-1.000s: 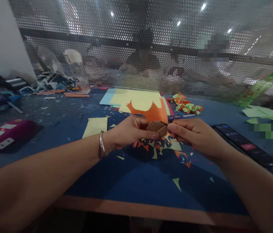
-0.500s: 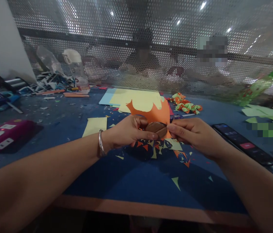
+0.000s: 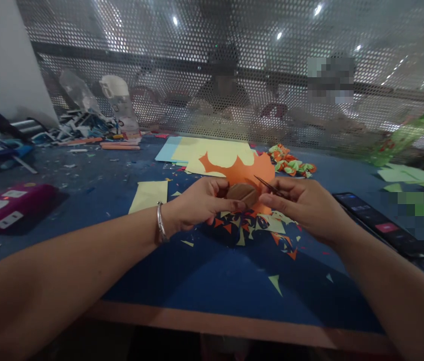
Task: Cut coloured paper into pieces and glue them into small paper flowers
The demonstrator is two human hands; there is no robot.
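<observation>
My left hand (image 3: pixel 214 198) is closed on a brown oval piece (image 3: pixel 242 194) with a crease-like line across it, thumb below and fingers behind. My right hand (image 3: pixel 292 203) pinches a slim dark pointed tool (image 3: pixel 266 184), its tip up and to the left, a little apart from the brown piece; its kind is not clear. Directly behind both hands is an orange paper (image 3: pixel 251 168) with a scalloped, pointed cut edge. Small yellow and orange paper scraps (image 3: pixel 244 228) lie beneath the hands.
Yellow sheets (image 3: pixel 212 150) and folded green-orange paper pieces (image 3: pixel 290 163) lie at the back. On the right are a phone (image 3: pixel 381 220) and a green bottle (image 3: pixel 403 135); on the left, a magenta power box (image 3: pixel 12 205) and a clear bottle (image 3: pixel 119 103). A perforated metal screen (image 3: pixel 181 55) stands behind.
My right hand has drawn slightly away from the brown piece, and the dark tool's tip now shows, raised. The orange paper appears shifted a little to the right.
</observation>
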